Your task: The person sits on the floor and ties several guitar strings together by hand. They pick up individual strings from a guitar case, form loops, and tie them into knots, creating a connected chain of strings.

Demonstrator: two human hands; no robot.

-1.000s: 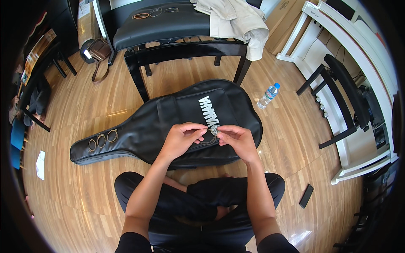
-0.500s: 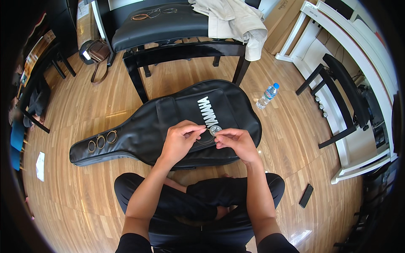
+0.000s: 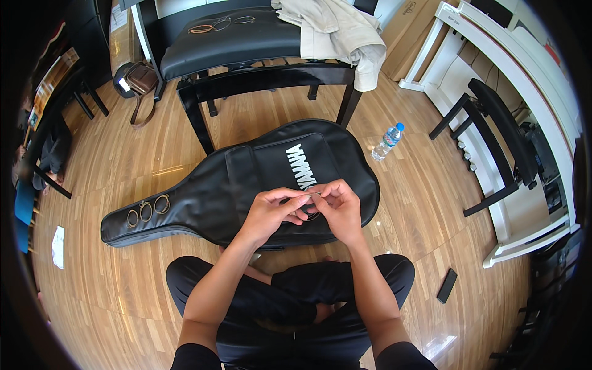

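Note:
A black guitar gig bag [image 3: 246,160] lies on the floor before my crossed legs. Above its wide body, my left hand [image 3: 274,211] and my right hand [image 3: 338,209] meet, thumbs and fingertips pinched together. Between them is a thin guitar string [image 3: 312,216], whose curve shows under the fingers against the bag; its ends are too fine to follow. On the narrow neck end of the bag lie a coiled string [image 3: 132,218], a second coil [image 3: 145,212] and a third coil [image 3: 161,204], in a row.
Behind the bag stands a black padded bench [image 3: 240,46] with more string coils [image 3: 221,24] and a beige jacket [image 3: 342,37]. A water bottle [image 3: 387,143] stands to the right of the bag. A phone [image 3: 447,286] lies by my right knee. At right are a white piano [image 3: 518,55] and a black stool [image 3: 502,129].
My hands have come closer together, the right shifting left and turning its fingers upward. The string between them no longer shows as a clear loop. The view has shifted slightly.

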